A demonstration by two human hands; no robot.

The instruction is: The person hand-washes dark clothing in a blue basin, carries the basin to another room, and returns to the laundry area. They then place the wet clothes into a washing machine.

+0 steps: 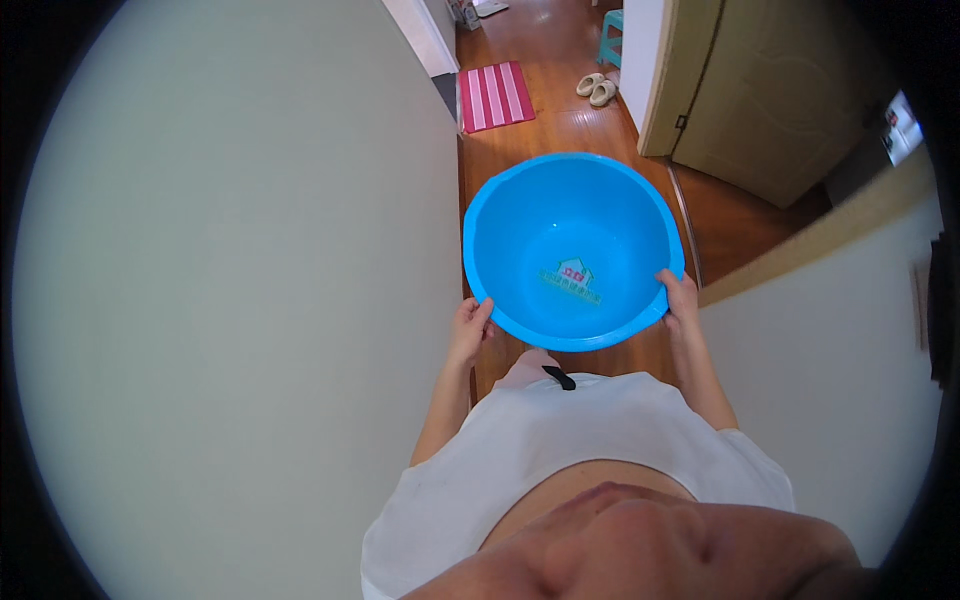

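A large round blue plastic basin (525, 210) is held up in front of my body, its open top facing me. Nothing lies inside it apart from a printed label that bears writing on the bottom. My left hand (472, 326) pinches the rim at the near left, thumb on top. On the near right side, my right hand (679, 298) grips the rim with the thumb over the inner edge. The fingers under the rim are partly hidden on both sides.
A pale wall (262, 262) runs close along the left. To the right stands an open wooden door (772, 97) in its frame. Farther along the wooden floor (566, 135) are a pink striped mat (496, 97), beige clogs (600, 88) and a teal plastic stool (611, 37).
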